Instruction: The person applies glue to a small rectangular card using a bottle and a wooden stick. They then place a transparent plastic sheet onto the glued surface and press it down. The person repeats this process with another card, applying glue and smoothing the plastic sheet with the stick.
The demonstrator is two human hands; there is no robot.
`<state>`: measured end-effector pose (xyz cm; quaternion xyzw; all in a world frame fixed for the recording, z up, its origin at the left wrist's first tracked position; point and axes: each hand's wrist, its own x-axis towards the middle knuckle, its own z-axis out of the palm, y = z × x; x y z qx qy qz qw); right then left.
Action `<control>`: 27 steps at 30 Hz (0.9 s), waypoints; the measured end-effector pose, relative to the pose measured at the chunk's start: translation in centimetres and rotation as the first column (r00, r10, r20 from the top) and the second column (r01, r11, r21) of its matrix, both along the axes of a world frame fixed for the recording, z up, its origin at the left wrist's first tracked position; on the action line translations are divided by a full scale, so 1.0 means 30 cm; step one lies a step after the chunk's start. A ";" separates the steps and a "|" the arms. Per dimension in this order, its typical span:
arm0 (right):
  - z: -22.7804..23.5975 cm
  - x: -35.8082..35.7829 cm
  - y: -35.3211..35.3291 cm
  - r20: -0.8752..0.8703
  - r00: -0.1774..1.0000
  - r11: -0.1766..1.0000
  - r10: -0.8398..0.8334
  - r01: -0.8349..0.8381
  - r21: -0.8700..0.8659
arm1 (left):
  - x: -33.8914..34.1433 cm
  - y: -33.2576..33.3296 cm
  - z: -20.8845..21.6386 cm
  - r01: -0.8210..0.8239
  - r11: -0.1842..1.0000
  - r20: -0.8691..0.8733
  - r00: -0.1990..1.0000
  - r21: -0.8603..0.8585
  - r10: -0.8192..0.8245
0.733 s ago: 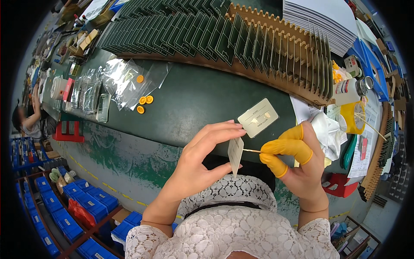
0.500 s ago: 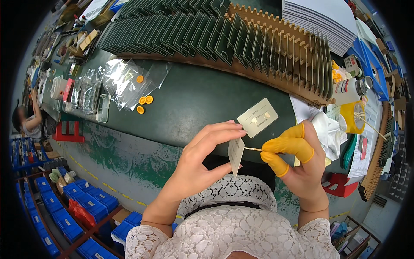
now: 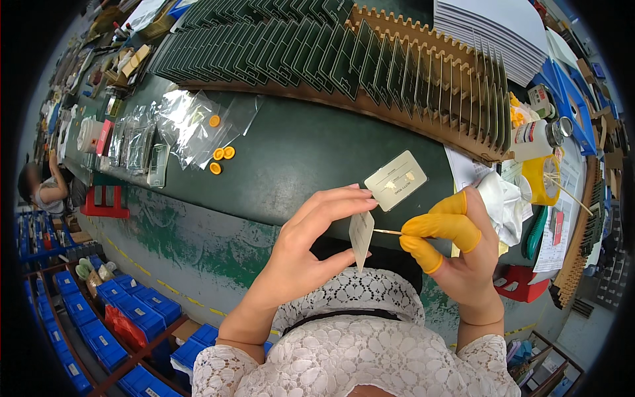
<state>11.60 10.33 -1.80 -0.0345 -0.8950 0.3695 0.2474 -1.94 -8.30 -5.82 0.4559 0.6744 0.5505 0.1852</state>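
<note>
My left hand (image 3: 305, 245) is closed on a pale, thin flat plate (image 3: 361, 239), gripped by its upper and lower edges and turned nearly edge-on. Yellow finger cots cover the thumb and some fingers of my right hand (image 3: 456, 241), which pinches a thin wooden stick (image 3: 389, 232). The stick's far end meets the face of the held plate; what its tip is like cannot be made out. Just beyond my left fingertips, a similar cream plate (image 3: 395, 180) with printing and pale marks lies on the green table (image 3: 291, 155).
Brown slotted racks (image 3: 423, 122) full of upright dark green boards run along the back. Left lie clear plastic bags (image 3: 198, 126) and orange finger cots (image 3: 218, 154). To the right stand a white bottle (image 3: 529, 140), a yellow container (image 3: 541, 180) with sticks and a white cloth (image 3: 501, 205).
Both hands stay nearly in place, with the plate and stick still held. The stick's outer end shifts very slightly. At far left, another person's arm has moved a little.
</note>
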 end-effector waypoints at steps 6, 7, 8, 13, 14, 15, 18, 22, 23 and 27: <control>-0.043 0.003 0.022 0.011 0.986 0.985 -0.169 0.169 0.015 | 0.000 0.000 -0.005 -0.005 1.000 0.052 0.999 0.005 0.005; -0.062 0.002 0.037 0.014 0.984 0.980 -0.179 0.178 0.089 | 0.000 -0.003 -0.008 -0.003 1.000 0.071 0.997 0.010 0.003; -0.086 0.001 0.059 0.017 0.982 0.969 -0.190 0.185 0.163 | 0.001 -0.003 -0.011 -0.021 0.999 0.091 0.996 0.026 0.018; -0.179 0.008 0.094 0.077 0.975 0.925 -0.210 0.172 0.338 | -0.001 -0.004 -0.022 -0.058 0.996 0.125 0.991 0.070 0.049; -0.185 0.010 0.096 0.083 0.974 0.924 -0.213 0.173 0.341 | -0.001 -0.001 -0.021 -0.052 0.996 0.121 0.992 0.070 0.043; -0.191 0.010 0.095 0.087 0.973 0.924 -0.213 0.171 0.342 | -0.002 0.001 -0.019 -0.048 0.996 0.116 0.992 0.069 0.040; -0.200 0.001 0.094 0.083 0.979 0.926 -0.186 0.146 0.347 | -0.001 0.003 -0.017 -0.045 0.997 0.111 0.993 0.060 0.038; -0.218 -0.004 0.096 0.088 0.983 0.928 -0.162 0.121 0.352 | 0.000 0.006 -0.014 -0.043 0.998 0.111 0.993 0.055 0.037; -0.218 -0.004 0.096 0.090 0.982 0.926 -0.166 0.124 0.356 | -0.001 0.007 -0.014 -0.042 0.998 0.107 0.994 0.054 0.036; -0.215 -0.009 0.093 0.101 0.979 0.922 -0.176 0.128 0.365 | -0.003 0.004 -0.016 -0.041 0.998 0.111 0.993 0.054 0.034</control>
